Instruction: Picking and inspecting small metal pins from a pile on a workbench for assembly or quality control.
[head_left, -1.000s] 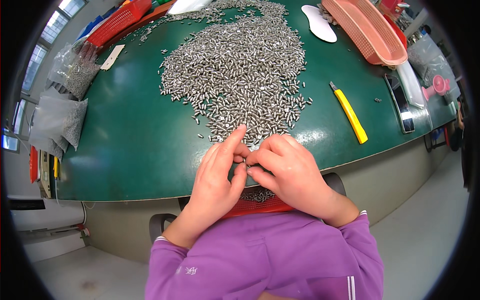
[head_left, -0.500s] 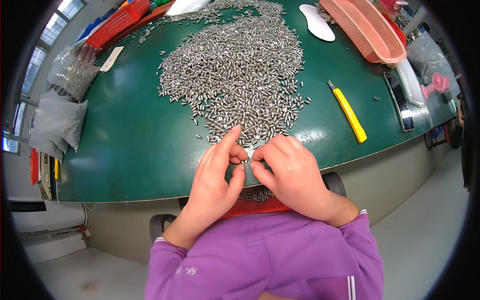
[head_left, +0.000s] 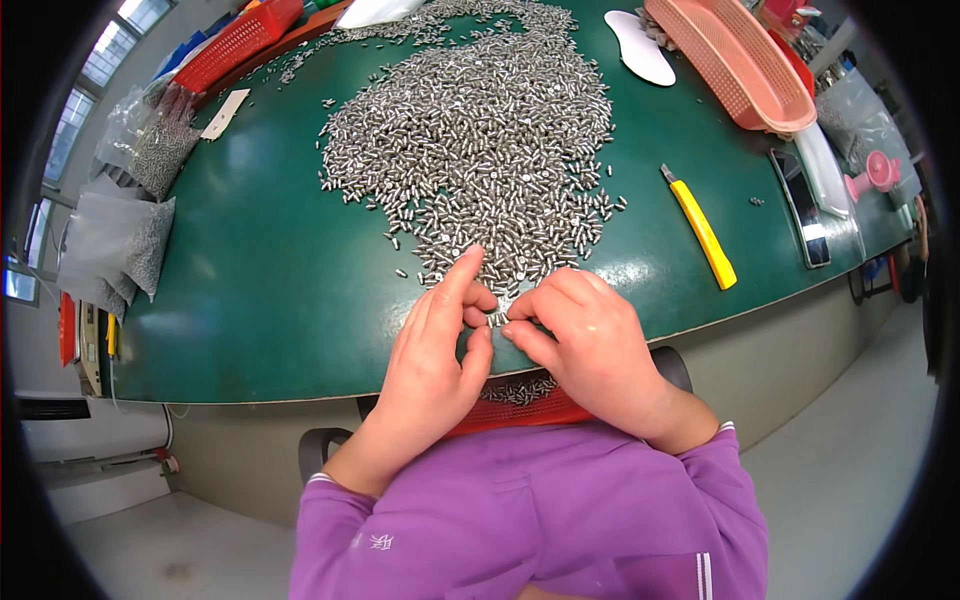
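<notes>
A wide heap of small silver metal pins (head_left: 480, 150), each pointed at an end, spreads over the green table (head_left: 250, 300) in front of me. At its near tip, by the table's front edge, a short row of several pins (head_left: 497, 320) sits between my fingertips. My left hand (head_left: 435, 335) closes on the row's left side with thumb and curled fingers, its index finger stretched toward the heap. From the other side, the bent thumb and index finger of my right hand (head_left: 585, 335) close on the same row. The fingertips partly hide these pins.
Below the table edge, a red basket (head_left: 520, 412) holds more pins. A yellow utility knife (head_left: 704, 235) with its blade out lies at right, near a phone (head_left: 800, 208). Pink basket (head_left: 735, 60) far right; filled plastic bags (head_left: 115, 235) at left.
The row of pins shows more clearly between my fingertips, and my fingers have shifted slightly. The heap looks the same.
</notes>
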